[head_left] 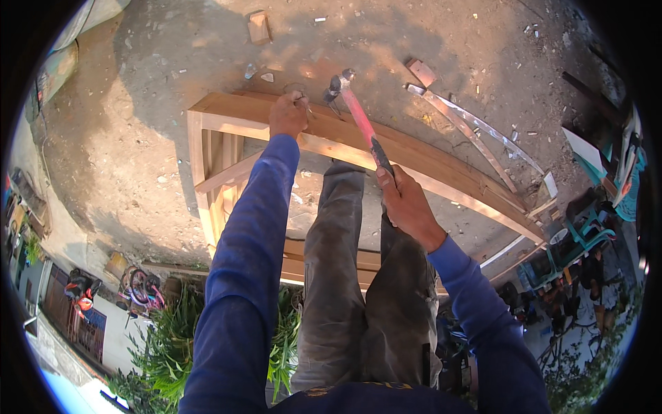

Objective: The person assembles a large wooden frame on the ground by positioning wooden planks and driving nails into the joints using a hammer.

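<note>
1. The right hand (405,201) is holding a claw hammer with a pink shaft, dark grip sleeve and grey steel head (358,121); the fingers are wrapping closed around the dark sleeve at the shaft's lower end.
2. The hammer's long axis is running diagonally from the right hand up and to the left, with the steel head at the far end, pointing away from the person and hanging just above the top rail of a pale wooden frame (227,114).
3. The left hand (287,114) is resting on that top rail, just left of the hammer head, its fingers pinched together on something too small to identify.
4. The pale wooden frame is lying on the sandy, littered ground (138,117), its long rail stretching from upper left toward lower right.
5. A thin pale strip of moulding (476,131) is lying beyond the frame, roughly parallel to its long rail.
6. Small wooden offcuts (259,27) are lying scattered on the ground farther out.
7. Both forearms are wearing blue sleeves (248,262); grey trousers (358,290) are showing between them.
</note>
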Motion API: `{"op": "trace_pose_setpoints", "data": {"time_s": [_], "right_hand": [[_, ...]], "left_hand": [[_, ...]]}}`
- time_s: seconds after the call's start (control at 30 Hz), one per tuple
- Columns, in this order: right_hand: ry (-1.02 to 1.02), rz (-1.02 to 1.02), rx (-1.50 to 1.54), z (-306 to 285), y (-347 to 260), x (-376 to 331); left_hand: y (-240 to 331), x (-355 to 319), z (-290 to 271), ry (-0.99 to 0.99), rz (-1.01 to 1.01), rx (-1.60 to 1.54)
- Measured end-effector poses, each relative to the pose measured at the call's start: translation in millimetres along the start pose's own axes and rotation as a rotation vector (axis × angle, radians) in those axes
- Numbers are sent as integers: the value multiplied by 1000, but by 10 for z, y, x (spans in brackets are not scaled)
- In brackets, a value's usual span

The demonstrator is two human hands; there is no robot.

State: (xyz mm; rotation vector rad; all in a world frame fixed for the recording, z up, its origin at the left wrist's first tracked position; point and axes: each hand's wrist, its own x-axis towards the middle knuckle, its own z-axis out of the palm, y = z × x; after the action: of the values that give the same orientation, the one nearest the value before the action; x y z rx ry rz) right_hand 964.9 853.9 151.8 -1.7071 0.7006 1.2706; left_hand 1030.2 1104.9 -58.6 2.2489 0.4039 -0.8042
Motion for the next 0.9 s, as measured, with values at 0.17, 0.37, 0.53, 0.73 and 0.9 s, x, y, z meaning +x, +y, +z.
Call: {"op": "trace_pose_setpoints", "data": {"time_s": [0.17,0.37,0.53,0.73,0.9], "right_hand": [[77,-122,-158,-141,-104,42],[19,-162,-302,-316,-379,146],[91,-376,-395,-367,-635,274],[91,-264,-535,-358,-826,285],[94,-328,-602,-483,-930,361]], "left_hand": [[172,-137,-13,-35,-236,-277],[87,-172,-53,-13,-341,-368],[-10,-128,49,55,-262,-250],[111,-195,137,85,-154,40],[100,-265,179,152,-159,17]]}}
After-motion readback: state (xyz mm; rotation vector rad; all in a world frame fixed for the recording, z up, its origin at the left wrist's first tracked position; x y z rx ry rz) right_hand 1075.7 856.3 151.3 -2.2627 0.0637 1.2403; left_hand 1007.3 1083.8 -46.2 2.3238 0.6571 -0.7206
